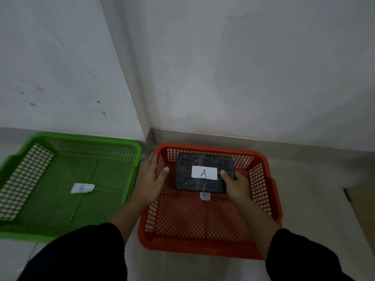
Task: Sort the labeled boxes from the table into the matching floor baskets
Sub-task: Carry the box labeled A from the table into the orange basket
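A black box (189, 174) with a white label marked A sits inside the red basket (265, 191) toward its far side. My right hand (236, 184) grips the box's near right corner, thumb on top. My left hand (151, 177) rests on the red basket's left rim, thumb inside, fingers outside. A small A tag (205, 196) lies on the red basket's floor, partly under the box. The green basket (24, 175) to the left holds only a B tag (82, 188).
Both baskets stand on a pale tiled floor in a corner of white walls. A brown cardboard piece (363, 207) lies on the floor at the right edge. My dark sleeves fill the bottom of the view.
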`<state>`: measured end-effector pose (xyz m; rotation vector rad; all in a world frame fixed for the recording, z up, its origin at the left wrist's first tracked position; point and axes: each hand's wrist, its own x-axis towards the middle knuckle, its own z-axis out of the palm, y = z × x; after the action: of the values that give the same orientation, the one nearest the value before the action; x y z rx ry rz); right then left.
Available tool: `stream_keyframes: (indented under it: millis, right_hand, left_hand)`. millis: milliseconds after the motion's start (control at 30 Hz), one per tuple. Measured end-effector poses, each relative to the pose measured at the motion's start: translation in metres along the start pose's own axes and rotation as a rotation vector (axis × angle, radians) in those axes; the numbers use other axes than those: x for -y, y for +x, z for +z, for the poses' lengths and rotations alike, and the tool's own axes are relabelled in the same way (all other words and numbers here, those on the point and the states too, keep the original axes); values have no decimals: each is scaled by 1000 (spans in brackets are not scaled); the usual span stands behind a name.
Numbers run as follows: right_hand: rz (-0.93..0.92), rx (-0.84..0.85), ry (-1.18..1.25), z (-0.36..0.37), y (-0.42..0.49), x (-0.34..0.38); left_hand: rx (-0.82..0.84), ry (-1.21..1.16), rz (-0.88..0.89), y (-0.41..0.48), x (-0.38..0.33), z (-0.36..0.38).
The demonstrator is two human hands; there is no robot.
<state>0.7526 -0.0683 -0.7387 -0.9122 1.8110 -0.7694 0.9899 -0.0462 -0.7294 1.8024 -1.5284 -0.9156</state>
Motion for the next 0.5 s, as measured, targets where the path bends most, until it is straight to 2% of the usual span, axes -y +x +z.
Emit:
stream_keyframes:
  millis: [500]
  right_hand:
    - [-10, 54, -6, 43, -2, 2]
  left_hand:
    - [19, 45, -42, 1, 11, 4]
